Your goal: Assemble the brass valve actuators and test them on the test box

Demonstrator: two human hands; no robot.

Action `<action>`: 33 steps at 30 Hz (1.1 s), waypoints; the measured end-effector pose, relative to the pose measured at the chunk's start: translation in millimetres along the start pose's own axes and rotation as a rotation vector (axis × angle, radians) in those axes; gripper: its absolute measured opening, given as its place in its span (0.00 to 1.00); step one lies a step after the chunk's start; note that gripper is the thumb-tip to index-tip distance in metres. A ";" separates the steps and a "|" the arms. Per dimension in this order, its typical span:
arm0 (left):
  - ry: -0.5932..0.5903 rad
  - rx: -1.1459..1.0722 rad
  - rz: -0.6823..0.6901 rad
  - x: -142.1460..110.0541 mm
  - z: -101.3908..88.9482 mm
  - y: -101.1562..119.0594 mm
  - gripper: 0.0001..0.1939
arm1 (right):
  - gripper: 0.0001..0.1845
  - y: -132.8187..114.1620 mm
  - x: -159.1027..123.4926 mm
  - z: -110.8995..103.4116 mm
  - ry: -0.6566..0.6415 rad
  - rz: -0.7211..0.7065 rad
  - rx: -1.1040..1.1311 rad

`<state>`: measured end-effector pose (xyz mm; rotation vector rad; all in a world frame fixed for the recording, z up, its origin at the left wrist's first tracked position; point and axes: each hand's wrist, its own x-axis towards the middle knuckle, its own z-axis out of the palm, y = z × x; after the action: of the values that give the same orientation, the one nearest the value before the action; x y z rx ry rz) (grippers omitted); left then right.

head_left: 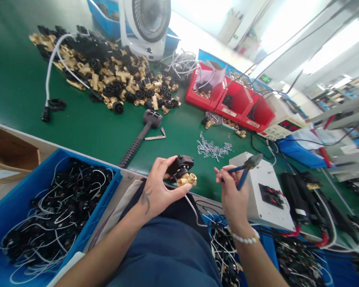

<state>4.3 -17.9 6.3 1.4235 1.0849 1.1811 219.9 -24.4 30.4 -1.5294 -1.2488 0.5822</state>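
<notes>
My left hand [157, 193] is wrapped round a small valve [186, 178] with a brass threaded body and a black housing on top. A white cable hangs below it. In my right hand [235, 199] is a pair of pliers [252, 161] with blue handles, its dark jaws pointing up and to the right. The pliers are apart from the valve. Small wire clips [214, 149] lie in a loose pile on the green table beyond my hands. A black mallet [140, 139] and a small angled metal piece [157, 135] lie nearer the left.
Brass fittings with black caps [107, 75] are heaped at the back left, beside a white fan [151, 24]. Red bins [206, 99] stand at the back. A grey box [266, 191] sits at right. A blue crate [115, 179] of cabled parts stands lower left.
</notes>
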 end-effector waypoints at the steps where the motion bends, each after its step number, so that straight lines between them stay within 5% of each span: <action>1: 0.045 -0.025 -0.023 -2.4 -3.3 -0.1 0.32 | 0.09 8.8 -1.7 7.1 0.025 0.036 0.027; 4: 0.190 -0.021 -0.007 -6.9 -16.7 2.8 0.31 | 0.11 17.4 -8.7 25.7 -0.065 0.127 0.082; 7: 0.302 0.103 0.081 -7.0 -28.3 9.3 0.32 | 0.12 0.0 -18.0 33.7 -0.521 0.248 0.226; 9: 0.297 0.224 0.137 -6.8 -29.5 13.0 0.34 | 0.11 -16.8 -21.3 30.6 -0.653 0.213 0.183; 14: 0.114 0.322 0.170 -8.5 -7.4 8.6 0.35 | 0.05 -42.1 -15.1 4.0 -0.240 -0.167 -0.241; 19: 0.029 0.356 0.250 -6.4 9.4 1.2 0.36 | 0.07 -42.0 -7.5 -16.0 0.009 -0.537 -0.478; 24: -0.018 0.347 0.227 -4.4 4.8 4.4 0.36 | 0.12 -41.2 0.8 -17.3 -0.393 -0.743 -0.839; 29: -0.032 0.312 0.206 -3.6 2.6 3.9 0.36 | 0.10 -50.4 2.3 -18.0 -0.215 -0.708 -0.706; 33: -0.037 0.335 0.225 -2.7 2.8 2.3 0.36 | 0.09 -39.1 -0.2 -13.9 -0.429 -0.615 -0.764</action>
<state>6.8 -21.2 8.0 1.8590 1.1582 1.1607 215.4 -33.1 70.8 -1.5101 -2.3425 -0.0049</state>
